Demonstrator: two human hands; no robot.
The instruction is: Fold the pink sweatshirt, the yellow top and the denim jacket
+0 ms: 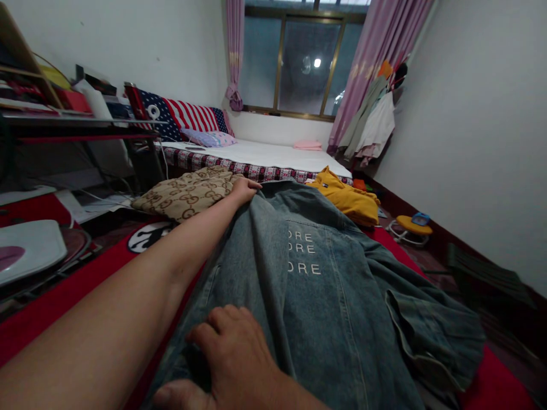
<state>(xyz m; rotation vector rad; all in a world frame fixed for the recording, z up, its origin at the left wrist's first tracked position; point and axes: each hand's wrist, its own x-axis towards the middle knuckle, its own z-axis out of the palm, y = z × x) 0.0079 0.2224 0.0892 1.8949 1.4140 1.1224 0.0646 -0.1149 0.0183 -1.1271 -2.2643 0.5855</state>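
A blue denim jacket (307,302) lies spread out with pale lettering on its back panel. Its left side is folded over part of the lettering, and one sleeve (436,336) reaches to the right. My left hand (247,189) is at the far end near the collar, fingers closed on the shoulder edge. Close to me, my right hand (241,356) rests over the near left part of the jacket, thumb apart from the slightly bent fingers. Red cloth (106,270) shows beneath the jacket.
A folded brown patterned garment (188,193) lies left of the jacket's collar, and a folded yellow garment (344,196) to its right. Beyond stands a bed (265,151). A cluttered desk (81,122) and white stool (32,247) are left; a yellow stool (412,225) is right.
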